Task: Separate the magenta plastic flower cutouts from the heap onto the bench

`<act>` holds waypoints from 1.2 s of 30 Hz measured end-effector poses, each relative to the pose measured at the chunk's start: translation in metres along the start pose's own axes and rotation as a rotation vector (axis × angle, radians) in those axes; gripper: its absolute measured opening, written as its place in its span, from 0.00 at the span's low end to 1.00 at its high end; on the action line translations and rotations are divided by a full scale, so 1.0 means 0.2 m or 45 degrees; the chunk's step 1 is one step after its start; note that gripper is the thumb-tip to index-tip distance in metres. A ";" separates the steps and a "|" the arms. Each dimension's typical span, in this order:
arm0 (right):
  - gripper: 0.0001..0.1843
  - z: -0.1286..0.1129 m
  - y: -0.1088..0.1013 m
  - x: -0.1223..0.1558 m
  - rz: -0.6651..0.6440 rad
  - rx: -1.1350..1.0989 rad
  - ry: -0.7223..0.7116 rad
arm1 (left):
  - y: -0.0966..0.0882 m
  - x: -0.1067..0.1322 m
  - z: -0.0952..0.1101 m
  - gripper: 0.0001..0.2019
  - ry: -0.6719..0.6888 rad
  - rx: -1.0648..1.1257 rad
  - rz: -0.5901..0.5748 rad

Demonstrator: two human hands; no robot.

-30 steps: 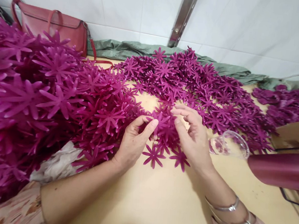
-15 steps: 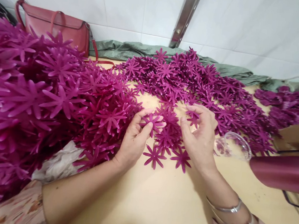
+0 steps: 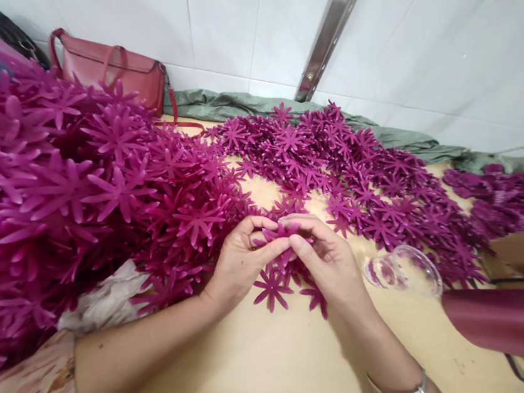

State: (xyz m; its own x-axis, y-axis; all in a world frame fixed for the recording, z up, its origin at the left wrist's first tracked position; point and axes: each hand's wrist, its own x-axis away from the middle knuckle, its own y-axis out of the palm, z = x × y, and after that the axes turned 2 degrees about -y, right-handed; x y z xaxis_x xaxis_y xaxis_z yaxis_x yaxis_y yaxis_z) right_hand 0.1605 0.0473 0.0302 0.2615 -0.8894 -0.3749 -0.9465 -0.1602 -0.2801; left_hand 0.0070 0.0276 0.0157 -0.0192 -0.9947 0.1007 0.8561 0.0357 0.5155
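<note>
Between my two hands is a magenta star-shaped petal piece [image 3: 281,236] with several narrow lobes. My left hand [image 3: 242,260] pinches it from the left, thumb on top and fingers underneath. From the other side my right hand [image 3: 325,260] is closed on the same piece, fingertips and thumb meeting my left thumb near its middle. Fingers cover much of it, so I cannot tell whether it is one layer or more. Below my hands a loose petal piece [image 3: 273,289] lies flat on the tabletop [image 3: 243,358]; another [image 3: 315,297] lies partly behind my right wrist.
A tall heap of magenta petal pieces [image 3: 102,184] fills the left side. A lower heap [image 3: 324,147] spreads across the back. At right are a clear plastic cup [image 3: 417,271] and a dark red cylinder [image 3: 498,318]. A red handbag [image 3: 110,72] stands by the wall.
My right hand has moved left and closed on the petal piece in my left hand. A moment ago it was apart, over the pieces to the right. The view has tilted slightly.
</note>
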 end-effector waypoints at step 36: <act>0.09 0.15 -0.10 -0.03 -0.026 0.518 0.168 | 0.02 0.22 -0.04 0.13 0.983 -1.997 -1.134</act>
State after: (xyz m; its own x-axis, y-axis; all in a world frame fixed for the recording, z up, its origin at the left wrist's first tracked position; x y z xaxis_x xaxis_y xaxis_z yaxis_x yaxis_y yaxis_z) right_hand 0.1830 0.0686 0.0106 0.2278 -0.9391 -0.2573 -0.7829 -0.0195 -0.6219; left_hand 0.0143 -0.0159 0.0160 -0.8117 -0.5165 -0.2726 0.3659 -0.0859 -0.9267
